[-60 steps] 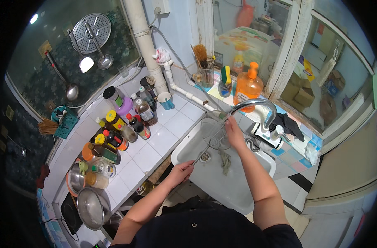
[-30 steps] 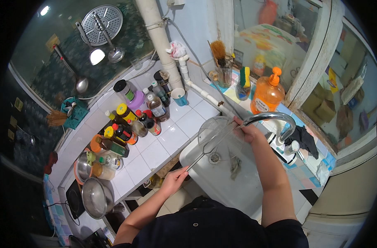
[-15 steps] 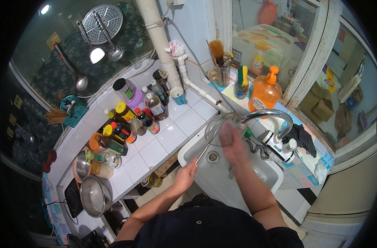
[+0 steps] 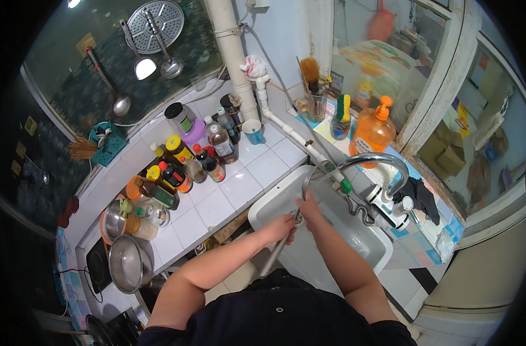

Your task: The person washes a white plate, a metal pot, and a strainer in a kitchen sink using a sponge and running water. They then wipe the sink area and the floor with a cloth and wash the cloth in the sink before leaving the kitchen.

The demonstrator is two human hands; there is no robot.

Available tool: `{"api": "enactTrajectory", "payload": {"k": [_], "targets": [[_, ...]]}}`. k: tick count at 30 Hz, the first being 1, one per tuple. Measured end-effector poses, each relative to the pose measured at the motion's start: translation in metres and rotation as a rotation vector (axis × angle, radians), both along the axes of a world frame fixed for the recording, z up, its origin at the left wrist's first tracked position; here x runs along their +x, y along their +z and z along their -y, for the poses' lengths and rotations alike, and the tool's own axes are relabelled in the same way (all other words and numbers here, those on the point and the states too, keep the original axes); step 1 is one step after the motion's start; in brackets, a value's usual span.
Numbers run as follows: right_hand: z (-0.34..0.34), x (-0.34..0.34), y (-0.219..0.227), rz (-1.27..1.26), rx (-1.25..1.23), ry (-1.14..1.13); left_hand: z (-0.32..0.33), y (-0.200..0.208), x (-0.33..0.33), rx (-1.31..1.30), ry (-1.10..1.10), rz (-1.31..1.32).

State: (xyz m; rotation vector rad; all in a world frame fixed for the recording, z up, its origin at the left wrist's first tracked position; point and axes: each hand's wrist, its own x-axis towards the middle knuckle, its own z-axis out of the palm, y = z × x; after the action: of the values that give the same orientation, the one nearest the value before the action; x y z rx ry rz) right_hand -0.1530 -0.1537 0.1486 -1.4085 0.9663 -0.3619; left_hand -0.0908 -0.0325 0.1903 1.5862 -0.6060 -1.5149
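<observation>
Over the sink (image 4: 263, 209) I hold a long-handled wire-mesh strainer (image 4: 272, 258), its round head turned nearly edge-on near the faucet. My left hand (image 4: 280, 228) is closed around the handle, the lower end of which sticks out toward my body. Higher up, my right hand (image 4: 310, 210) is closed at the spot where handle and head meet; its fingertips are partly hidden. The curved chrome faucet (image 4: 406, 173) arches over the sink's far right side. No water stream can be made out.
Several sauce bottles (image 4: 208, 164) and jars crowd the tiled counter at left, with a steel bowl (image 4: 130, 264) nearer me. On the ledge behind the sink stand an orange pump bottle (image 4: 371, 131), a sponge (image 4: 343, 108) and a glass of brushes (image 4: 316, 104). A black cloth (image 4: 421, 196) lies right.
The strainer has turned from face-up to nearly edge-on, its handle swinging lower. My right hand has come down from the mesh to the handle's top; my left has shifted right and up.
</observation>
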Motion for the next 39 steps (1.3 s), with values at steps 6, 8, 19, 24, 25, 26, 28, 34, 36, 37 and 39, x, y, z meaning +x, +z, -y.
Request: {"api": "enactTrajectory", "payload": {"k": [6, 8, 19, 24, 25, 26, 28, 34, 36, 37, 39], "targets": [[0.033, -0.037, -0.001, 0.344, 0.609, 0.123, 0.057, 0.029, -0.024, 0.019, 0.124, -0.347], [0.03, -0.053, 0.02, 0.485, 0.584, 0.076, 0.079, 0.01, -0.028, -0.035, 0.279, -0.456], [0.032, -0.055, 0.028, 0.521, -0.584, -0.084, 0.126, -0.018, -0.032, -0.112, 0.318, -0.434], [0.057, -0.023, 0.042, 0.519, -0.383, -0.039, 0.121, -0.053, -0.012, 0.021, -0.024, 0.386], [0.064, -0.022, 0.033, 0.525, -0.342, -0.034, 0.117, -0.065, -0.012, -0.109, -0.009, 0.421], [0.07, -0.016, 0.024, 0.538, -0.303, -0.022, 0.11, -0.072, -0.008, -0.242, 0.016, 0.459], [0.07, -0.012, 0.028, 0.565, -0.235, 0.006, 0.107, -0.085, -0.007, -0.506, 0.061, 0.538], [0.068, -0.01, 0.049, 0.473, -0.027, 0.019, 0.09, -0.087, -0.029, -0.504, 0.085, -0.02], [0.072, -0.009, 0.045, 0.529, -0.04, 0.068, 0.086, -0.077, -0.026, -0.45, 0.06, -0.072], [0.075, -0.012, 0.043, 0.558, -0.051, 0.091, 0.086, -0.065, -0.025, -0.429, 0.046, -0.099], [0.072, -0.024, 0.031, 0.413, -0.115, 0.201, 0.09, -0.05, -0.031, -0.526, 0.272, -0.178]]}}
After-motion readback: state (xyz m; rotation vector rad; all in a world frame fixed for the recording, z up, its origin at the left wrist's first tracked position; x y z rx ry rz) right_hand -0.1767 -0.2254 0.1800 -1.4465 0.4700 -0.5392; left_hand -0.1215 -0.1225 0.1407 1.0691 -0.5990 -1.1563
